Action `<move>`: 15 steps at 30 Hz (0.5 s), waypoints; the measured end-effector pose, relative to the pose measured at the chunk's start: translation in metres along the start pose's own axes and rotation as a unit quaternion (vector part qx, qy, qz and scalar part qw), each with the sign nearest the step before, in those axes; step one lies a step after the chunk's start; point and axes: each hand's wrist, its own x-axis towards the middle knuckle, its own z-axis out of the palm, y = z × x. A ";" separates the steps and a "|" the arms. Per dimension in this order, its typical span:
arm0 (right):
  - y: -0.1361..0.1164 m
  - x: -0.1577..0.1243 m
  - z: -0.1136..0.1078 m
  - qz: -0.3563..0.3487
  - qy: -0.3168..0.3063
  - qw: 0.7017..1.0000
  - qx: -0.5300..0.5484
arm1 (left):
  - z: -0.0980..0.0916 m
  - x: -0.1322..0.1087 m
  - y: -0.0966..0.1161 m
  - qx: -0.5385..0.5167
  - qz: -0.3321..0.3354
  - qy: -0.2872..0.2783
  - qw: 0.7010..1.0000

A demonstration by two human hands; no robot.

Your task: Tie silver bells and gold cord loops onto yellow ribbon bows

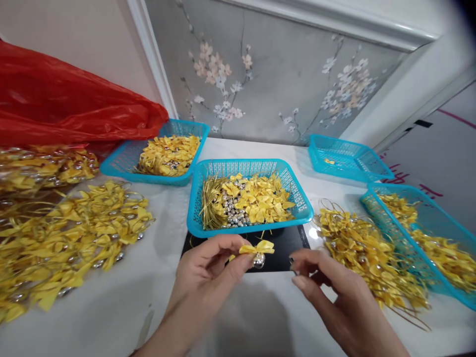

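Left hand (206, 280) pinches a yellow bow (265, 247) with a silver bell (259, 261) between thumb and fingers, over a black panel (287, 246). Right hand (342, 292) curls nearby; cannot tell whether its fingertips hold anything. Beyond: blue basket (245, 230) of similar bows (262, 198).

At the upper left there is a large red sheet of thin plastic (70, 96), creased and a little shiny. Behind it stands a plain pale wall (92, 39). In the middle, a grey wall panel (267, 89) carries painted branches with white and peach blossoms (213, 64), and a glossy white moulding (327, 21) frames it above. On the right side, a pale smooth board (449, 144) bears magenta strokes, and one small black rectangle (423, 123) sits near its edge. Below, a flat black plate (286, 248) lies on the white desk (111, 307).
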 end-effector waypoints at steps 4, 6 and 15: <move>-0.031 0.018 0.004 0.003 -0.005 0.983 0.185 | 0.000 -0.002 -0.001 -0.014 -0.018 -0.028 0.999; -0.039 0.025 0.007 0.000 -0.032 0.972 0.234 | 0.001 -0.003 0.001 -0.015 -0.015 -0.041 0.999; -0.022 0.031 0.014 0.088 -0.089 0.901 0.415 | -0.007 -0.004 -0.002 -0.053 0.003 -0.045 0.998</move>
